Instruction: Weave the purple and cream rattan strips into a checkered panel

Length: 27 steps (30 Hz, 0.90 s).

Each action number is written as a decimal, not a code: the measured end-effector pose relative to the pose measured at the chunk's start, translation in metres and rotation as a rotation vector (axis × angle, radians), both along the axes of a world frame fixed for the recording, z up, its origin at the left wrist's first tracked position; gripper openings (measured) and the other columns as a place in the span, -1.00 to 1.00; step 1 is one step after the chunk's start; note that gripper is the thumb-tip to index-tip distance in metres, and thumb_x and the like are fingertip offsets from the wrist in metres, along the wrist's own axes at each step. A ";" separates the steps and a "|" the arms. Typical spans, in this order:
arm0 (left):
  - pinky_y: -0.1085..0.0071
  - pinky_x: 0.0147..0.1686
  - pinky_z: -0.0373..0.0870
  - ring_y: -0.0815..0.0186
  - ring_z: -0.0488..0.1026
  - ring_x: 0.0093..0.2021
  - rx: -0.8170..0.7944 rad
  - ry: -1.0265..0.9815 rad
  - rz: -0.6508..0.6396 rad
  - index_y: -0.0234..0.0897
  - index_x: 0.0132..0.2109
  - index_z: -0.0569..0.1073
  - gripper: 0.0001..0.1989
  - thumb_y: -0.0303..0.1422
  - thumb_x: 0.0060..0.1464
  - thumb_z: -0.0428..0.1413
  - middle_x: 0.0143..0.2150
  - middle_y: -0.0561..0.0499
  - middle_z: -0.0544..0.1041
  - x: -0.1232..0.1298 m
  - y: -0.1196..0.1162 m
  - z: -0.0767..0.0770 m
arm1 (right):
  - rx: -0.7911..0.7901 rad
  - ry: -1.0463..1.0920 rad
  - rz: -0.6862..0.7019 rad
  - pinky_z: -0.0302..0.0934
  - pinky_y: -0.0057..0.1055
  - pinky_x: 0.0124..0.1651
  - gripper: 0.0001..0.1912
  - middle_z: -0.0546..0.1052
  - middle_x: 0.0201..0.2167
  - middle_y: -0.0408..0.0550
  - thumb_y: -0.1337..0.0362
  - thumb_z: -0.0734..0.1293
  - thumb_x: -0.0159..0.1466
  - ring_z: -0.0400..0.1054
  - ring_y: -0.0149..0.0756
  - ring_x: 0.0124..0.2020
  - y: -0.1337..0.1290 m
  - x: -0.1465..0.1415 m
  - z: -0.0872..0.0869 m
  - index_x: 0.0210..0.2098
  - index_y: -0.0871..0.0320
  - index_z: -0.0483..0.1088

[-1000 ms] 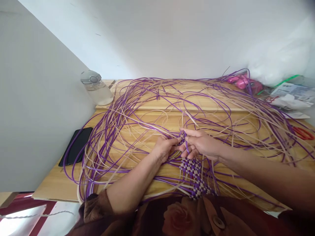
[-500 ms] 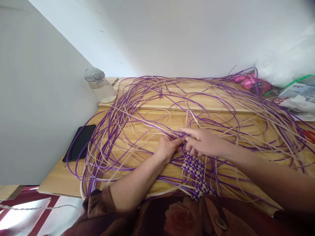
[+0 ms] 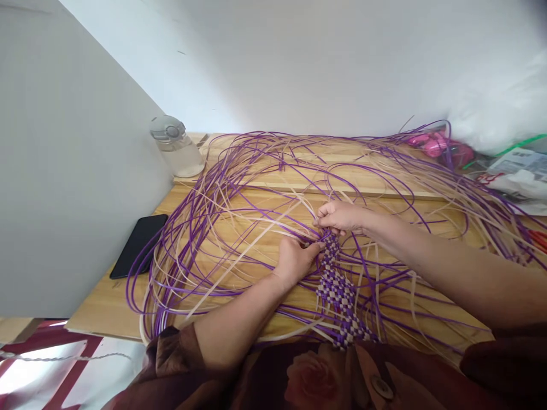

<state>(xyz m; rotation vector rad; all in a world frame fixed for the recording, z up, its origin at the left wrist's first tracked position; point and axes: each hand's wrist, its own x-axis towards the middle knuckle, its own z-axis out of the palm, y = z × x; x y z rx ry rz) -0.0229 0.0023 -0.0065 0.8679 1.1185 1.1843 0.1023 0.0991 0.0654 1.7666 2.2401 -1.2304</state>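
woven strip pinched by left hand; lidded bottle holds liquid.

Black phone near clear bottle

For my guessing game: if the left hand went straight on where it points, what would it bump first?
Probably the woven strip: the left hand points toward it and seems to touch it, though depth is unclear.
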 end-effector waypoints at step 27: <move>0.56 -0.60 0.31 0.49 0.33 -0.63 -0.128 -0.239 -0.059 -0.39 -0.42 0.46 -0.75 -0.35 -0.23 0.34 -0.56 0.04 0.45 0.000 0.001 0.007 | -0.096 0.491 0.085 0.25 -0.50 -0.41 -0.76 0.53 -0.48 -0.06 0.15 0.38 0.16 0.37 -0.45 -0.51 -0.053 0.029 0.015 -0.36 0.20 0.32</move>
